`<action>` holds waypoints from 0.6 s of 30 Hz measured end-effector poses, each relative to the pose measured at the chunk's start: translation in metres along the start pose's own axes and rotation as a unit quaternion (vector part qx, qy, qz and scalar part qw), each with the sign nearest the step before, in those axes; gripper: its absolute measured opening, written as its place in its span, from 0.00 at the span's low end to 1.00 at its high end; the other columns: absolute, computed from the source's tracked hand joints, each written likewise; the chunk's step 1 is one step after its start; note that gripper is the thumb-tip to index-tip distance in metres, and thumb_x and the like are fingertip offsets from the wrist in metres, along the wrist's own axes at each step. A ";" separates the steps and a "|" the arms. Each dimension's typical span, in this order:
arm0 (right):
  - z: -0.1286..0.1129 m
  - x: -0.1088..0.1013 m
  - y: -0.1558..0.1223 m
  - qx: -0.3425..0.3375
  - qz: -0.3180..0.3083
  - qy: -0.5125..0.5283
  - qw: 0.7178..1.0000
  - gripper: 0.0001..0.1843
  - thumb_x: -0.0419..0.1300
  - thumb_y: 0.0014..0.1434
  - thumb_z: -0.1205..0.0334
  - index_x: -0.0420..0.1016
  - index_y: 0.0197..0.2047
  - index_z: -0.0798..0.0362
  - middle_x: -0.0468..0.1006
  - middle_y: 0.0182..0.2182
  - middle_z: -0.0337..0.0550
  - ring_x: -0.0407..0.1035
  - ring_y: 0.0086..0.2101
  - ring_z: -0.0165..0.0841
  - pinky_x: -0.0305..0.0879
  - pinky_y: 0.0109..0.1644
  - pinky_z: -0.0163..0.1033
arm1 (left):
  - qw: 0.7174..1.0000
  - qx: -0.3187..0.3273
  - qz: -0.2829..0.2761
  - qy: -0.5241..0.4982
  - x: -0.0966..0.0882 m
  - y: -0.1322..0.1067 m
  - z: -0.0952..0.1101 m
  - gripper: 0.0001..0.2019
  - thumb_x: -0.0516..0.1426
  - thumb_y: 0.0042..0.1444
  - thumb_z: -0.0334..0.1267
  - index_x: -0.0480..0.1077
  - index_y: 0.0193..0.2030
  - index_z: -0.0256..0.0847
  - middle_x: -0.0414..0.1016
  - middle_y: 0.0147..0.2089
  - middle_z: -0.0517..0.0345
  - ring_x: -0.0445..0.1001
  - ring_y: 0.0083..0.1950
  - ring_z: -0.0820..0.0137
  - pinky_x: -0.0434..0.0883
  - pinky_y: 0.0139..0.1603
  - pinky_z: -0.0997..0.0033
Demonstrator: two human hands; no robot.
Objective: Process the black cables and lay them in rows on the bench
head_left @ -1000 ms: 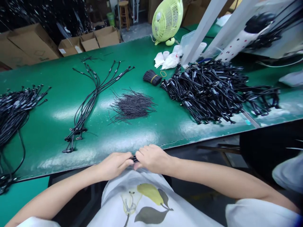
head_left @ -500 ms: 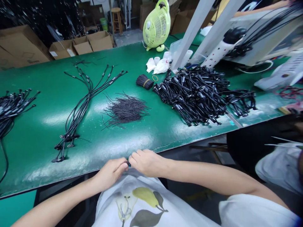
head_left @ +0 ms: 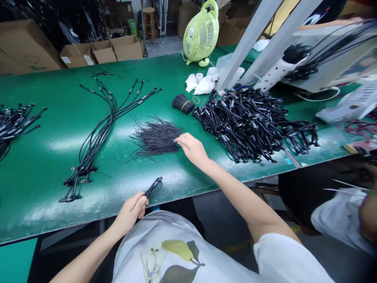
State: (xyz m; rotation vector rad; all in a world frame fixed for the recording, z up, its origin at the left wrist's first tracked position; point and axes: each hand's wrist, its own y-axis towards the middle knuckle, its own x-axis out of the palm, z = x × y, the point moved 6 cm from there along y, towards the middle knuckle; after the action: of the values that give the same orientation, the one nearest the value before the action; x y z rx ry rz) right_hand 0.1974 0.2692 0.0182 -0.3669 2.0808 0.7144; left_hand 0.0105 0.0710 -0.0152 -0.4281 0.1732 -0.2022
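On the green workbench (head_left: pixel 44 173), the left grip (head_left: pixel 129 214) clamps black cables (head_left: pixel 153 186), the open right hand (head_left: pixel 191 148) beside thin wires (head_left: pixel 154 137).

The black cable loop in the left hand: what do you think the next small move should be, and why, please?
Probably the right hand should pinch a few short black wires, since its fingertips sit at the edge of that pile, while the left hand is occupied holding the black cable loop.

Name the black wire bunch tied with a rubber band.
The short cut-wire bundle, cinched by a yellow band; the loose wire pile beside it lies unbound.
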 end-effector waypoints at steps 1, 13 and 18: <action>0.012 0.006 0.018 0.002 0.000 -0.034 0.999 0.16 0.45 0.68 0.67 0.73 0.50 0.53 0.72 0.48 0.49 0.66 0.46 0.34 0.62 0.48 0.38 | 0.996 -0.006 0.008 -0.085 0.002 0.003 0.002 0.21 0.51 0.60 0.58 0.62 0.31 0.40 0.50 0.18 0.71 0.55 0.19 0.76 0.61 0.26 0.73; -0.009 0.005 0.012 0.022 0.016 0.004 1.000 0.13 0.50 0.66 0.62 0.75 0.42 0.56 0.75 0.39 0.49 0.67 0.41 0.38 0.60 0.47 0.42 | 0.919 0.042 0.080 -0.384 0.008 0.019 0.035 0.20 0.60 0.56 0.52 0.67 0.45 0.37 0.50 0.21 0.72 0.51 0.19 0.81 0.58 0.22 0.79; -0.086 0.036 -0.059 0.028 -0.096 0.271 0.957 0.11 0.53 0.65 0.62 0.75 0.40 0.54 0.76 0.35 0.42 0.70 0.35 0.30 0.66 0.41 0.35 | 0.929 0.068 0.035 -0.361 0.025 0.035 0.035 0.24 0.58 0.58 0.51 0.64 0.56 0.37 0.51 0.22 0.71 0.53 0.20 0.79 0.59 0.23 0.77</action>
State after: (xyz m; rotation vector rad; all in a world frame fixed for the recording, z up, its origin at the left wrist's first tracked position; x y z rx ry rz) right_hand 0.1503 0.1704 0.0068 -0.7938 2.5234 0.4683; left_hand 0.0474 0.1097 -0.0022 -0.3342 -0.5480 0.0242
